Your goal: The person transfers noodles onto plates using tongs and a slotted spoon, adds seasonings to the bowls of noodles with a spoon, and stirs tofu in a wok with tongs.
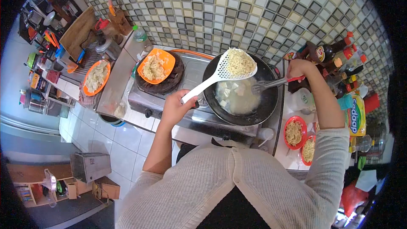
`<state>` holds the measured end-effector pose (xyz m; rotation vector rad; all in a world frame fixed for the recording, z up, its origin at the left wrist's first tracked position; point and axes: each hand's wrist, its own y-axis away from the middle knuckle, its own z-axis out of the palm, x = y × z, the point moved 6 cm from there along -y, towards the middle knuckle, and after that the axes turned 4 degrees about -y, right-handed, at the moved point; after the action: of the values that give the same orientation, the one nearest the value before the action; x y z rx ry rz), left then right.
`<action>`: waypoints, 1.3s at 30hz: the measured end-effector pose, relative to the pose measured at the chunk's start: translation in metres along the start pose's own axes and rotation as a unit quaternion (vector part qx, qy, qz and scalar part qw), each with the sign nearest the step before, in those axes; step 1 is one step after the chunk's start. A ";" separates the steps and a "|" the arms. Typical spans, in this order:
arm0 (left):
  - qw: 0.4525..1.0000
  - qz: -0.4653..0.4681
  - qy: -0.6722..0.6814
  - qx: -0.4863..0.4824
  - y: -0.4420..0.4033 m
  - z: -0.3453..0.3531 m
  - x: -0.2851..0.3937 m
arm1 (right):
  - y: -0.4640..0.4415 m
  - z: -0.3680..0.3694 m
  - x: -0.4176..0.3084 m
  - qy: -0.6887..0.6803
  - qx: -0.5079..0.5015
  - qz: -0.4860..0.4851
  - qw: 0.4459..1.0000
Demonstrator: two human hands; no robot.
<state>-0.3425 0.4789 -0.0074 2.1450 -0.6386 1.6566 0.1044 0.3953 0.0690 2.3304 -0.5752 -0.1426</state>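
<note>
Left hand first: I've got its fingers wrapped round the skimmer, a white one, gripped near its lower end. The long axis runs on a slant, from that fist up and rightward, so the perforated head points away from the body and over the left, far part of the wok. A heap of noodles sits on the head! Whether the skimmer touches the rim, I can't tell from up here.

Across to the right hand, and it's curled tight on the red grip of a metal tool. That one points left and slightly toward the body, its tip at the edge of the cloudy broth, where white cubes show.

Further out, the wok is on the right of the stove; on the left burner I see an orange bowl of noodles. Two red bowls of noodles stand near the right forearm.

And writing! Beyond that forearm, a yellow-and-green pack reads "sedaap", lettering turned sideways to me. Behind the right hand, a dark bottle carries a label, too small for me to read.
</note>
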 end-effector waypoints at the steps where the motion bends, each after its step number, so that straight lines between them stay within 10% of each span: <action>1: 1.000 0.011 0.006 0.003 0.000 0.000 -0.001 | -0.006 0.003 0.000 -0.015 -0.008 -0.022 1.000; 19: 0.999 -0.003 -0.048 -0.014 0.000 0.000 0.005 | -0.049 0.100 0.011 -0.199 -0.242 -0.051 0.948; 39: 1.000 0.006 -0.010 -0.012 0.003 0.002 0.011 | -0.047 0.127 -0.053 -0.364 -0.098 -0.255 0.890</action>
<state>-0.3404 0.4744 0.0028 2.1490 -0.6740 1.6268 0.0406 0.3695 -0.0593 2.1253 -0.2480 -1.2983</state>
